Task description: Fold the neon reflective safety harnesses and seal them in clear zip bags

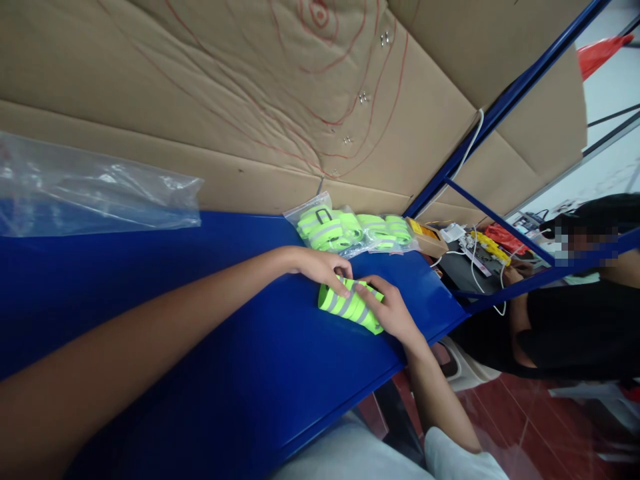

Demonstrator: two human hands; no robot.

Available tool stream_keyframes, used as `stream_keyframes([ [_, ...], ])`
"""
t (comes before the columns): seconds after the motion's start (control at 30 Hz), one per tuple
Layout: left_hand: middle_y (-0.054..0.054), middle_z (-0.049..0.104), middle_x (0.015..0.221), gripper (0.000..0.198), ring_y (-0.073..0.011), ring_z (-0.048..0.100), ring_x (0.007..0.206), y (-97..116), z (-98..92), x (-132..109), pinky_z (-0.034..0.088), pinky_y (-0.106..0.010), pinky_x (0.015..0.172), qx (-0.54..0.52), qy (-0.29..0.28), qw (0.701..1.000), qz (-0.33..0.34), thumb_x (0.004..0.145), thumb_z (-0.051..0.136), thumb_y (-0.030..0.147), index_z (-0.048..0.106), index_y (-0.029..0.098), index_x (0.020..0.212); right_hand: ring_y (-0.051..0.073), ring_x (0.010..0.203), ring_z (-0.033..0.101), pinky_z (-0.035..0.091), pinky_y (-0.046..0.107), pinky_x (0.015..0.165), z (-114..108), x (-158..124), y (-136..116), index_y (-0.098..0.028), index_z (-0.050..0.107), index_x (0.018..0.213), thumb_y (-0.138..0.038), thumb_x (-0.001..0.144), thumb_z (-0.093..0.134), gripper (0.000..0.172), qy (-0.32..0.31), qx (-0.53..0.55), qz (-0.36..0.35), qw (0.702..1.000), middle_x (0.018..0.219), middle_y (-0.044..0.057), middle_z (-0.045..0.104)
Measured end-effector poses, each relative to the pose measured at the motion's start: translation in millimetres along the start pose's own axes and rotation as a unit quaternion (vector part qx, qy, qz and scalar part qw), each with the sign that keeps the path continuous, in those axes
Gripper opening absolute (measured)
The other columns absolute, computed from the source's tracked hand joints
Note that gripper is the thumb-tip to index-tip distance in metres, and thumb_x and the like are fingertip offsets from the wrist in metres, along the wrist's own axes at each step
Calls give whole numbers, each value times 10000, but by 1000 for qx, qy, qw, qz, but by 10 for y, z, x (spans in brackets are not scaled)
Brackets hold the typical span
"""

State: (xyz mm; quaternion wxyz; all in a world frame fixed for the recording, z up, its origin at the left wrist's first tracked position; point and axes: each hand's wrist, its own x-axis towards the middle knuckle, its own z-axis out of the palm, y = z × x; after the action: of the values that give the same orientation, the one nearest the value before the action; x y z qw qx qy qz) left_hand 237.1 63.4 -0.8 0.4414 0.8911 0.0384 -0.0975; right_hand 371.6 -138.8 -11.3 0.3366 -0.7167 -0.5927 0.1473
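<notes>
Rolls of neon yellow reflective strap with silver stripes lie side by side on the blue table, under both hands. My left hand is curled over the left end of the rolls, its thumb and fingers closed on them. From the other side, my right hand grips the right part, fingers bent over the top. Just behind, clear plastic bags hold more coiled straps of the same kind, one with a black buckle showing. The undersides of the held rolls are hidden.
A clear plastic bag lies at the table's back left. Cardboard panels with red drawn lines stand behind. Blue frame bars rise at the right. Beyond them, a person in black sits at a cluttered bench with cables.
</notes>
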Motion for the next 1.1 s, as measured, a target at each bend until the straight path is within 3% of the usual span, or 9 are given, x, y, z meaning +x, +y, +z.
stream_keyframes([
  [1.1,-94,646,1272,685,-253,577,1108,-22,-1,25,470,-313,905,-3,-7,1000,0,673,715,620,624,192,1201,197,948,666,455,294,834,5,2,-1,-224,702,1032,-527,1004,555,339,1,1,2,1000,1032,25,728],
])
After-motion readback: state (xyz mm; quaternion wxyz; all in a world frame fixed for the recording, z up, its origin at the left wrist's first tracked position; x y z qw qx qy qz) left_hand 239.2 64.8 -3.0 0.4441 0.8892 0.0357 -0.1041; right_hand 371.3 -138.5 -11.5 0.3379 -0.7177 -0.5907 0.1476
